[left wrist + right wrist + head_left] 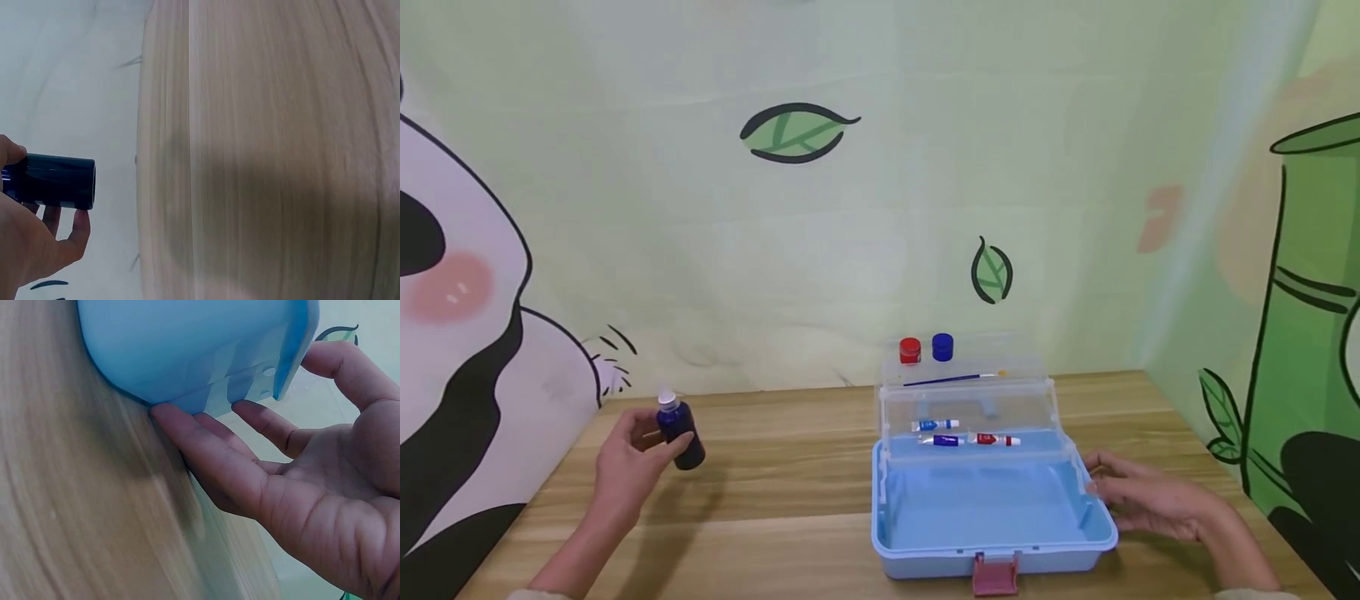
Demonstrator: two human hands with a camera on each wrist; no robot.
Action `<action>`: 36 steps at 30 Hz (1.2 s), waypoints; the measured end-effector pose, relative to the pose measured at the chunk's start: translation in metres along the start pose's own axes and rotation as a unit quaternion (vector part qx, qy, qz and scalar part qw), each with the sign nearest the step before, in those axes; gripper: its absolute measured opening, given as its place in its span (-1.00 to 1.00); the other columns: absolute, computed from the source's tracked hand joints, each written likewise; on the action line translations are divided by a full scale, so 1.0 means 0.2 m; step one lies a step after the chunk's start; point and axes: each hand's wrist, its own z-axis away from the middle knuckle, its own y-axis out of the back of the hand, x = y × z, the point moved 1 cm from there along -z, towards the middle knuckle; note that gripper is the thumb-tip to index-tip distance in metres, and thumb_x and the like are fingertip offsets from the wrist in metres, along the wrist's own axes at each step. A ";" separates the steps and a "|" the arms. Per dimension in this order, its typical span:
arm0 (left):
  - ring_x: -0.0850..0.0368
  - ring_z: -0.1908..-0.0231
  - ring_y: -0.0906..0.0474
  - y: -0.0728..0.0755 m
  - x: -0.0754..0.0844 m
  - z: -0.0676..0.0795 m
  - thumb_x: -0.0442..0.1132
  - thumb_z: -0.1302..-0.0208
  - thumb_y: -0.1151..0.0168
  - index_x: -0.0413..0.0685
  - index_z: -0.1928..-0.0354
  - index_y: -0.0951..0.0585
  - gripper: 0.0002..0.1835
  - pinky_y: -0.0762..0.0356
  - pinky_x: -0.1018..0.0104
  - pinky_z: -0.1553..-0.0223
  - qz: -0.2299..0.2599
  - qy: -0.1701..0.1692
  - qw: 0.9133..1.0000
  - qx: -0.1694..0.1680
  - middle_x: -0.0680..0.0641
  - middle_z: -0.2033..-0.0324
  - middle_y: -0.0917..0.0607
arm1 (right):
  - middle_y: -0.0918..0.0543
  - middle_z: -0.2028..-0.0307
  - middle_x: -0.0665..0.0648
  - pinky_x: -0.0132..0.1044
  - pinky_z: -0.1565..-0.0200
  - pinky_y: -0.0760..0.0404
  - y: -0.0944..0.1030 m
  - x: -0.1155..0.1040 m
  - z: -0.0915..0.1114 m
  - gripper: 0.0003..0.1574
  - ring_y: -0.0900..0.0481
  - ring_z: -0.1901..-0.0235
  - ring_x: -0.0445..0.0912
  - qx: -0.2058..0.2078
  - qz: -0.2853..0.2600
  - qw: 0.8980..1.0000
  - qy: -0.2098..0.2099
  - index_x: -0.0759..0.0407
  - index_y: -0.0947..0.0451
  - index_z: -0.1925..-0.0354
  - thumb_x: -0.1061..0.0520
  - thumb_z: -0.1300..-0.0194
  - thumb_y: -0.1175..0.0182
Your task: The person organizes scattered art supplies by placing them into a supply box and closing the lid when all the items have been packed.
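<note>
My left hand [628, 458] grips a dark blue bottle [687, 446] with a white cap, raised above the tabletop and slightly tilted. In the left wrist view, the fingers hold the bottle [59, 181] around its side. On the other side, my right hand [1157, 500] holds the right edge of a light blue storage box [992, 562]. The right wrist view has one digit over the rim of the box [187, 344] and the other fingertips against its outer wall. The box stands open, its bottom compartment bare, with a pink latch [996, 575] in front.
Clear trays [891, 417] rise at the back of the box. They carry a red paint jar [910, 351], a blue paint jar [943, 347], a paintbrush [951, 380] and paint tubes [994, 439]. A printed cloth [880, 208] hangs behind the wooden table [775, 500].
</note>
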 end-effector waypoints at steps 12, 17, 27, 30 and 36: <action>0.14 0.01 -0.51 -0.09 0.06 0.00 -0.25 -0.20 -0.50 -0.19 -0.17 -0.44 -0.44 -0.38 0.33 -0.03 0.005 -0.019 1.000 0.023 -0.23 -0.08 -0.61 | -0.38 -0.19 0.35 0.10 -0.16 -0.58 -0.01 -0.02 0.00 -0.54 -0.53 -0.17 0.08 -0.002 -0.002 1.000 0.009 0.30 -0.14 -0.29 0.16 -0.57 0.03; 0.22 0.06 -0.52 -0.11 0.09 0.02 -0.24 -0.20 -0.51 -0.18 -0.16 -0.47 -0.45 -0.47 0.55 0.12 -0.003 -0.043 0.999 0.009 -0.25 -0.07 -0.63 | -0.38 -0.19 0.35 0.11 -0.17 -0.57 -0.01 -0.01 0.00 -0.53 -0.52 -0.17 0.09 0.000 -0.004 1.000 0.004 0.30 -0.13 -0.29 0.16 -0.57 0.02; 0.25 0.11 -0.53 -0.16 0.16 0.04 -0.27 -0.16 -0.53 -0.19 -0.11 -0.49 -0.47 -0.53 0.50 0.19 0.008 -0.058 0.998 -0.030 -0.25 -0.02 -0.65 | -0.38 -0.17 0.34 0.10 -0.17 -0.57 0.00 0.00 0.00 -0.54 -0.53 -0.17 0.08 -0.002 -0.004 1.000 0.006 0.30 -0.12 -0.29 0.16 -0.58 0.03; 0.26 0.11 -0.54 -0.17 0.16 0.04 -0.26 -0.17 -0.52 -0.20 -0.11 -0.48 -0.47 -0.56 0.48 0.19 0.016 -0.052 0.998 -0.043 -0.26 -0.02 -0.64 | -0.38 -0.18 0.35 0.11 -0.17 -0.58 0.00 0.00 0.01 -0.54 -0.54 -0.16 0.08 -0.001 -0.004 1.000 0.006 0.30 -0.12 -0.29 0.16 -0.58 0.03; 0.11 0.00 -0.55 -0.18 0.19 0.05 -0.19 -0.22 -0.50 -0.18 -0.17 -0.46 -0.44 -0.57 0.46 0.15 0.028 -0.038 0.997 -0.068 -0.28 -0.08 -0.62 | -0.37 -0.21 0.37 0.11 -0.16 -0.58 -0.01 0.00 0.00 -0.49 -0.53 -0.17 0.09 0.004 -0.001 1.000 -0.002 0.34 -0.09 -0.31 0.15 -0.57 0.01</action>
